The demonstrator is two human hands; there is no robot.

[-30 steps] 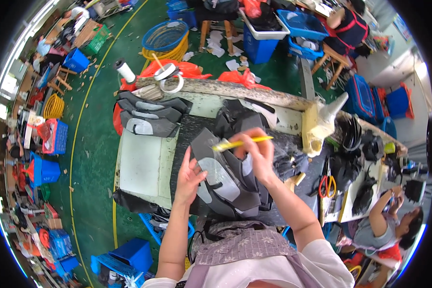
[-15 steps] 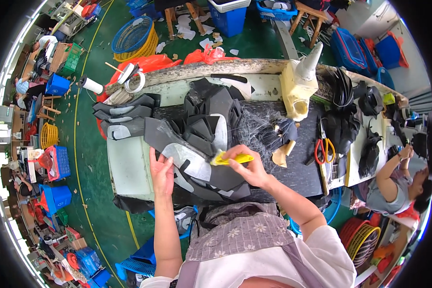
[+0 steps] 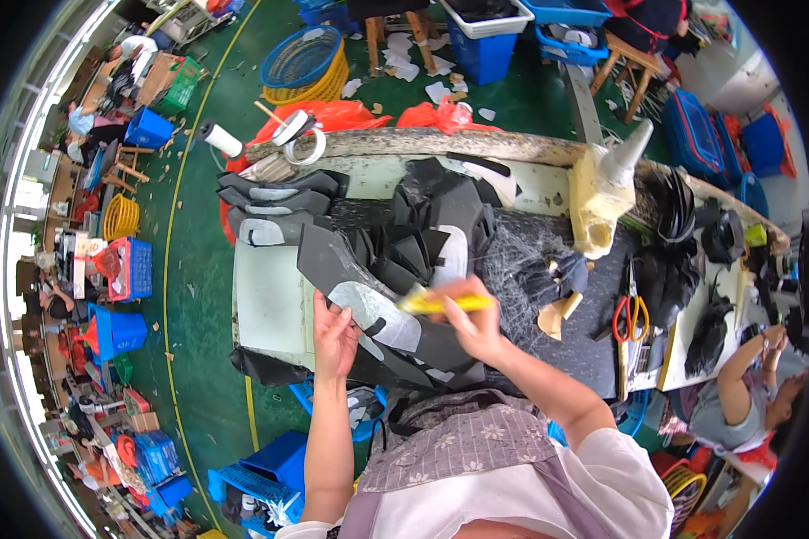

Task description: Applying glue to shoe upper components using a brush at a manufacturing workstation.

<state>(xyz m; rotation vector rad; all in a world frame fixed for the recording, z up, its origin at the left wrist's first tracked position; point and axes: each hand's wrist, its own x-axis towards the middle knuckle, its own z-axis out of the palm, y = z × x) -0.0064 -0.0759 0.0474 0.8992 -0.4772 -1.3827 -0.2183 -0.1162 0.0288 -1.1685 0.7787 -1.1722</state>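
Note:
My right hand (image 3: 473, 316) grips a yellow-handled brush (image 3: 427, 304), a little blurred by motion. Its tip is over the upper edge of the pale, shiny patch on a dark grey curved sheet piece (image 3: 373, 310); I cannot tell whether it touches. At the left of that piece, my left hand (image 3: 334, 341) has its thumb and fingers at the lower edge, some fingertips hidden beneath. More dark pieces with pale patches (image 3: 454, 251) lie heaped behind and under it. A row of similar pieces (image 3: 274, 229) overlaps at the back left.
A cream block with a grey cone (image 3: 598, 198) stands at the back right. Stringy dried strands (image 3: 530, 269) spread over the black tabletop beside orange-handled scissors (image 3: 632, 314). White tape rolls (image 3: 306, 144) sit back left. A co-worker (image 3: 737, 395) works at the right.
The whole view has shifted, so the bench sits further right and lower. The brush has moved from the patch's right end to its upper edge. My left hand stays at the piece's edge.

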